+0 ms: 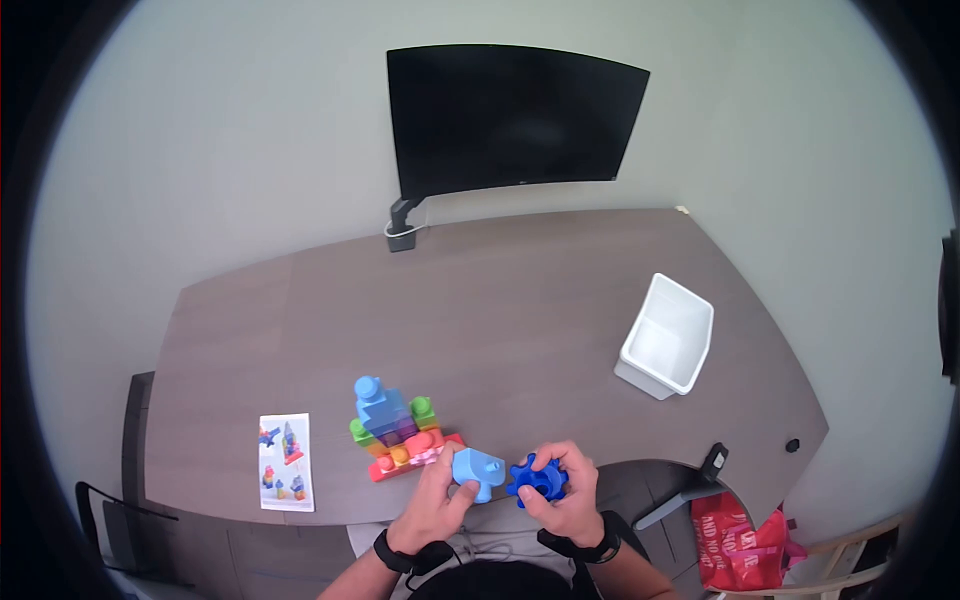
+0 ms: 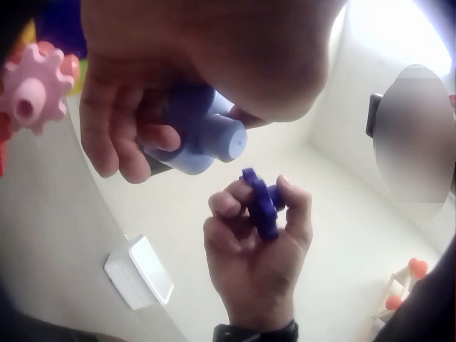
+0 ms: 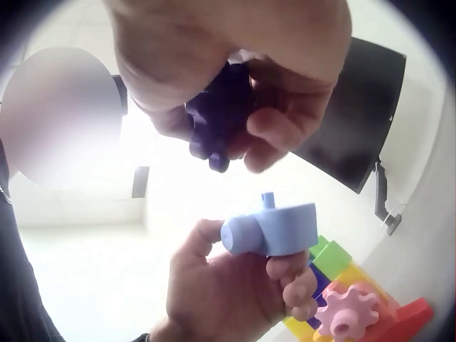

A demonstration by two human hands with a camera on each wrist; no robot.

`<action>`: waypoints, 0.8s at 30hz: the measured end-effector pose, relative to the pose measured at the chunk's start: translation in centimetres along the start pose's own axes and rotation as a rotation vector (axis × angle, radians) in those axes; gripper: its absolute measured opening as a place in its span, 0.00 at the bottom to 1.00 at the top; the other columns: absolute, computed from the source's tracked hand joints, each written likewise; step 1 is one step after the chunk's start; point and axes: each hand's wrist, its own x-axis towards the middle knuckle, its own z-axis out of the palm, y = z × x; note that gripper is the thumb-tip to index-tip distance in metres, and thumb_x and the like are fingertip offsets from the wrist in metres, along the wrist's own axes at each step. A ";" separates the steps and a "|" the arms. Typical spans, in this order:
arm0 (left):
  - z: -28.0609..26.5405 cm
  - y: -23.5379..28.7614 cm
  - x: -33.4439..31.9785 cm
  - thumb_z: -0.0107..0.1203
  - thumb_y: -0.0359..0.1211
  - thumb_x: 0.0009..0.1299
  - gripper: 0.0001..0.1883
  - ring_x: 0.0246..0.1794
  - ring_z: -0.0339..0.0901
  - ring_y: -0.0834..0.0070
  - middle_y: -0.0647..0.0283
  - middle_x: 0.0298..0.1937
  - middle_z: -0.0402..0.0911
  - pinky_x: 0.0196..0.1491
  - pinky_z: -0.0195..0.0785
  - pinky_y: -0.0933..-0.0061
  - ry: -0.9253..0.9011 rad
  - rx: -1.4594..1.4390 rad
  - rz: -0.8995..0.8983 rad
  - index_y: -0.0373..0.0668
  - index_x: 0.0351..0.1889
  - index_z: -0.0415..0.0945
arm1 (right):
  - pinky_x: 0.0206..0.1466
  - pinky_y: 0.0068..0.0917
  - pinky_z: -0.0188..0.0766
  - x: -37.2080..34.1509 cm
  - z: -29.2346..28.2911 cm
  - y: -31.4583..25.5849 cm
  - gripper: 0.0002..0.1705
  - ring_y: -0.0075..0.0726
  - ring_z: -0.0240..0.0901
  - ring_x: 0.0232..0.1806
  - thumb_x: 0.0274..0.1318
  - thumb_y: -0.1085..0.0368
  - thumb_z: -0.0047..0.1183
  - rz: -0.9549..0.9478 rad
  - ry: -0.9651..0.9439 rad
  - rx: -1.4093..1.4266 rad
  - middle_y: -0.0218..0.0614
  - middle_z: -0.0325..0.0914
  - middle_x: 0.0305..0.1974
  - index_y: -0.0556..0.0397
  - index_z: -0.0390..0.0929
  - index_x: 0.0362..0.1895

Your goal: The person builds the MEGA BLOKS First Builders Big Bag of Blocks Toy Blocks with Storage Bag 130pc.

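My left hand grips a light blue toy block with a round stud and a thin peg on its side. Just to the right, my right hand pinches a dark blue toy gear between thumb and fingers. A small gap separates gear and block, and the peg faces the gear in the head view. Close behind my left hand stands a structure of toy blocks in light blue, purple, green and orange on a red base. A pink gear sits on its front, clearest in the right wrist view.
A printed sheet with pictures of block models lies at the left. Toward the right of the table is a white bin. A monitor hangs at the back; a red bag is below, at the right.
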 end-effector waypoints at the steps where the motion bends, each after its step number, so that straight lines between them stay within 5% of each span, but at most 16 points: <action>1: 0.6 0.7 0.5 0.60 0.35 0.81 0.17 0.47 0.86 0.63 0.53 0.47 0.84 0.52 0.79 0.61 -0.034 -0.040 -0.029 0.35 0.60 0.71 | 0.47 0.26 0.78 0.1 0.1 0.2 0.24 0.28 0.83 0.43 0.61 0.65 0.73 -0.049 0.052 0.021 0.44 0.86 0.50 0.55 0.74 0.54; 6: 3.1 2.3 3.0 0.62 0.33 0.82 0.19 0.35 0.89 0.61 0.52 0.38 0.89 0.39 0.79 0.63 -0.165 0.050 0.098 0.32 0.62 0.67 | 0.62 0.35 0.75 1.4 0.6 -0.7 0.40 0.38 0.80 0.58 0.73 0.39 0.53 0.019 0.223 0.201 0.52 0.84 0.57 0.61 0.69 0.69; 9: 3.7 3.8 3.5 0.61 0.30 0.79 0.18 0.44 0.89 0.51 0.46 0.42 0.87 0.50 0.79 0.54 -0.289 0.039 -0.030 0.33 0.60 0.68 | 0.61 0.35 0.76 0.9 -0.1 0.5 0.38 0.40 0.82 0.56 0.76 0.38 0.48 0.113 0.233 0.223 0.51 0.85 0.55 0.63 0.73 0.65; 12: 4.7 3.5 3.7 0.62 0.34 0.82 0.21 0.35 0.91 0.56 0.47 0.37 0.88 0.38 0.80 0.57 -0.240 0.052 0.042 0.30 0.60 0.65 | 0.65 0.37 0.76 0.0 -1.8 2.0 0.37 0.44 0.83 0.58 0.77 0.39 0.42 0.147 0.106 0.245 0.54 0.86 0.57 0.65 0.78 0.58; 18: 4.5 5.7 4.2 0.60 0.37 0.83 0.23 0.34 0.91 0.46 0.43 0.36 0.87 0.38 0.81 0.53 -0.295 0.166 -0.085 0.28 0.61 0.64 | 0.73 0.43 0.75 0.5 -2.3 1.3 0.41 0.50 0.83 0.66 0.73 0.43 0.39 0.205 0.015 0.206 0.60 0.86 0.65 0.69 0.80 0.65; 24: 6.0 1.5 3.7 0.58 0.35 0.85 0.21 0.39 0.91 0.59 0.47 0.42 0.88 0.39 0.81 0.57 -0.167 -0.122 0.057 0.30 0.65 0.65 | 0.67 0.42 0.79 1.0 -0.7 -0.3 0.39 0.50 0.85 0.63 0.81 0.41 0.43 0.203 0.117 0.170 0.55 0.85 0.64 0.67 0.83 0.65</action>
